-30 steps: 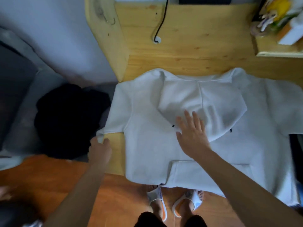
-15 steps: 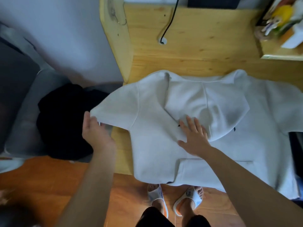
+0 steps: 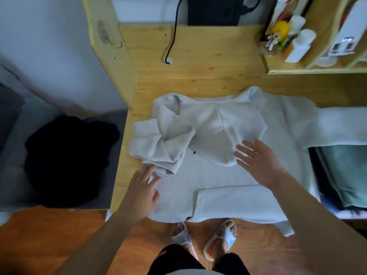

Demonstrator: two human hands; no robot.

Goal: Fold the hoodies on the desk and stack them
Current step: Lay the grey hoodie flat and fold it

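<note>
Soft grey hoodie (image 3: 218, 175) flat on pine tabletop (image 3: 198, 76), sleeve (image 3: 160, 143) bunched; left hand (image 3: 143, 187) and right hand (image 3: 258, 161) both spread flat, fingers straight.

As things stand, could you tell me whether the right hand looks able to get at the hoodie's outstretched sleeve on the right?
Probably yes. The right hand is open over the white hoodie, and nothing lies on the cloth between it and the outstretched sleeve.

Bare desk (image 3: 198, 76) beyond hoodie (image 3: 218, 175); shelf (image 3: 317, 71) far-right.
</note>
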